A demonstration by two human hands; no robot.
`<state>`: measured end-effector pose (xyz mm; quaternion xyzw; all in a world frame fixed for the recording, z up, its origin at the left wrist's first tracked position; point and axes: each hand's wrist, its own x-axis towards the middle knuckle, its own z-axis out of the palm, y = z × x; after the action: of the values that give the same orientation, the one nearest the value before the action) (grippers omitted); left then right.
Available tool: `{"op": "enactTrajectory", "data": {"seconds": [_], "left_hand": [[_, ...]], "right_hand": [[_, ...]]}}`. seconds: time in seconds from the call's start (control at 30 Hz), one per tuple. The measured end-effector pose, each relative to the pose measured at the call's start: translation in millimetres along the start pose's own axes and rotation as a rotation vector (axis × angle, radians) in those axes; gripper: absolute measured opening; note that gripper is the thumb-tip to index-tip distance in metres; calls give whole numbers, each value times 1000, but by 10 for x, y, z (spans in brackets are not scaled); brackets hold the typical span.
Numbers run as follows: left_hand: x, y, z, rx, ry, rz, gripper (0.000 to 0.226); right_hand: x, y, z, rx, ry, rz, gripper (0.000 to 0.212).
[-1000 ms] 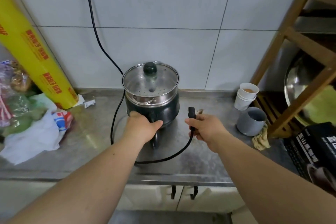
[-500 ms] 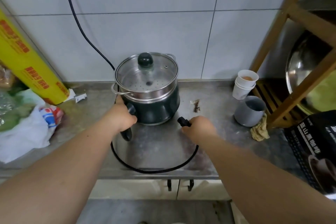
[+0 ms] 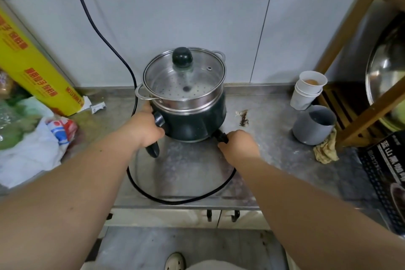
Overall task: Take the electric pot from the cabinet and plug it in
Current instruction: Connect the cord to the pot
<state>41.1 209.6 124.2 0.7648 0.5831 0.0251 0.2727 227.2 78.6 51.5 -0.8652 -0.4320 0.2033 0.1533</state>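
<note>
The dark green electric pot [image 3: 192, 125] stands on the steel counter [image 3: 274, 171], topped by a steel steamer insert and a glass lid [image 3: 184, 72] with a dark knob. My left hand [image 3: 144, 129] grips the pot's black side handle [image 3: 153, 149]. My right hand [image 3: 238, 144] holds the black cord connector [image 3: 221, 136] pressed against the pot's lower right side. The black power cord [image 3: 175, 200] loops across the counter's front and climbs the tiled wall at the left; its wall end is out of view.
A yellow cling-film box [image 3: 32, 68] leans at the back left above plastic bags [image 3: 28, 142]. Stacked paper cups [image 3: 306, 90], a grey cup [image 3: 313, 125] and a rag [image 3: 326, 149] sit at the right by a wooden rack [image 3: 359, 55]. A black box [image 3: 385, 173] lies at the right edge.
My right hand lowered the connector from upright in the air down to the pot's lower right side. My left hand turned the pot, swinging its handle leftward. The view tilted down.
</note>
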Motion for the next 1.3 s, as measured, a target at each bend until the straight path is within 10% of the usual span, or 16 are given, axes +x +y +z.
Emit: {"op": "enactTrajectory", "data": {"seconds": [1.3], "left_hand": [[75, -148, -106, -86, -128, 113, 86]], "right_hand": [[189, -172, 81, -3, 4, 16, 22]]}}
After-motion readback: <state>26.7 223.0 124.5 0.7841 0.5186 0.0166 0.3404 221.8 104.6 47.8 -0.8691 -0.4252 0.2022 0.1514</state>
